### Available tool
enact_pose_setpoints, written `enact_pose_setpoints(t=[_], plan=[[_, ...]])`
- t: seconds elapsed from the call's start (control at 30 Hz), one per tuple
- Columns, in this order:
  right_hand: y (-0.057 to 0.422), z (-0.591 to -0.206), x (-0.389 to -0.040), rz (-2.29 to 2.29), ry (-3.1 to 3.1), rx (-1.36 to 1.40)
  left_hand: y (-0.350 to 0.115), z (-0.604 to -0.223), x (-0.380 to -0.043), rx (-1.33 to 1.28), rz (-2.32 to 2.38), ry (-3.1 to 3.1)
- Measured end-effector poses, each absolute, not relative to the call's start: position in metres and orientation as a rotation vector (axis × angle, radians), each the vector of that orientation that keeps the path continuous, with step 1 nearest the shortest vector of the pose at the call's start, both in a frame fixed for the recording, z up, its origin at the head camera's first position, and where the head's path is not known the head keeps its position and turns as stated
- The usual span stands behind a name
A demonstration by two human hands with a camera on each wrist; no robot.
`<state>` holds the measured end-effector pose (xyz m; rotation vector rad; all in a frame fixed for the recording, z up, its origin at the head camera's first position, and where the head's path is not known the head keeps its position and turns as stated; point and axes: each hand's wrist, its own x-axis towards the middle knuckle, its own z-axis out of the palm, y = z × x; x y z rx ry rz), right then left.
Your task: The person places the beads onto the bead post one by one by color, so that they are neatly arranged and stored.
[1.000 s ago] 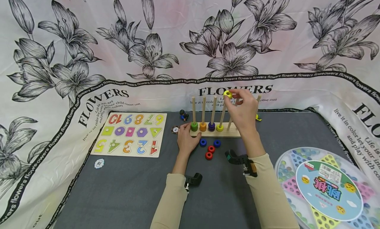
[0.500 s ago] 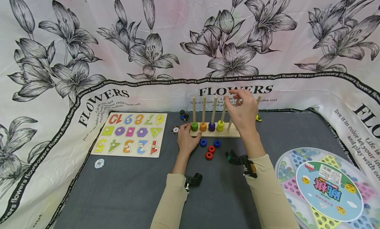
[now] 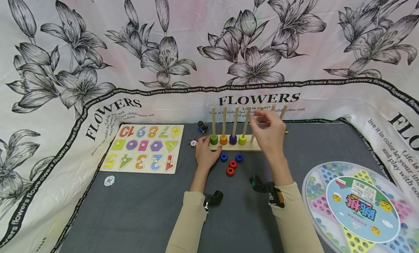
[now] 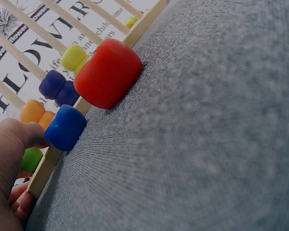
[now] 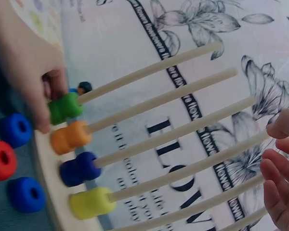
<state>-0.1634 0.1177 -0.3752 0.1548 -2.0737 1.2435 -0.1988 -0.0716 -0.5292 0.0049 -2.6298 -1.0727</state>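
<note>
- The dark table point(image 3: 137, 213) carries everything, the round game board point(image 3: 363, 209) and the number board point(image 3: 148, 153) lying off to either side, which leaves the middle for handwork.
- The wooden stand point(image 3: 235, 147) lies crosswise before the person, pegs upright, its left end gripped; the hold there probably serves to steady the base while the other hand works high.
- The right hand point(image 3: 271, 133) is raised to peg-top height, wrist low and fingers bent forward. Thumb and fingers are apart in a moderate gap, with nothing visible between them. They are close to the fourth peg point(image 3: 246, 122); whether they touch it I cannot tell.
- The left hand point(image 3: 207, 153) reaches low and holds the stand's left end in a narrow grip, thumb along the front, fingers round the far side.
- The green rings point(image 3: 214, 139), orange rings point(image 3: 223, 139), purple rings point(image 3: 233, 139) and yellow rings point(image 3: 242, 139) sit in pairs at the peg feet, one colour per peg, seemingly sorted so.
- Two blue rings point(image 3: 224, 157) and two red rings point(image 3: 230, 172) lie loose just before the stand, a spot that seems handy for either hand.
</note>
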Motion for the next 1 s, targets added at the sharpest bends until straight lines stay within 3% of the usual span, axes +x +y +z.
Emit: enact_pose_setpoints(t=[0.6,1.0], plan=[[0.125,-0.448,-0.144,1.389,-2.512,0.142,-0.073,-0.528,-0.199,-0.005,-1.101,-2.623],[0.126,-0.475,-0.138,1.42,-2.652,0.137,-0.071,-0.529,-0.199,0.015,-1.091,-2.636]])
